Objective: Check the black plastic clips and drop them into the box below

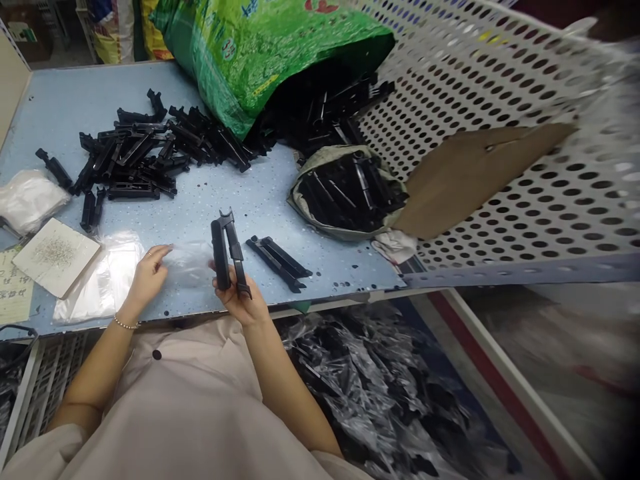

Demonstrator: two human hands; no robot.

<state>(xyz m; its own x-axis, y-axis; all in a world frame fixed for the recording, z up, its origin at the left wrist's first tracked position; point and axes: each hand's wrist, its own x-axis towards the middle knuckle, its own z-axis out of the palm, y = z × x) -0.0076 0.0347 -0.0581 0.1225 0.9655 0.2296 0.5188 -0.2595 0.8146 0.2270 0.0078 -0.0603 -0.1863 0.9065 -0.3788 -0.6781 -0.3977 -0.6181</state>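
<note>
My left hand [150, 273] is closed on the edge of a clear plastic bag [187, 263], which stretches across toward my right hand. Upright in my right hand [245, 301] are black plastic parts [227, 250], seemingly a pair side by side, with forked upper ends. The fingers wrap their lower ends. Just right of them, more black plastic parts [280, 263] lie on the blue table [200, 190]. A stack of clear plastic bags [107, 280] rests left of my left hand, partly beneath a white square tile [57, 257] with brown specks.
Many loose black parts [135, 153] are heaped at the back left. More spill from a green sack [225, 73] and fill a cloth bag [345, 190]. A perforated white panel [480, 147] borders the right. Below the table edge lie bagged black parts [370, 380].
</note>
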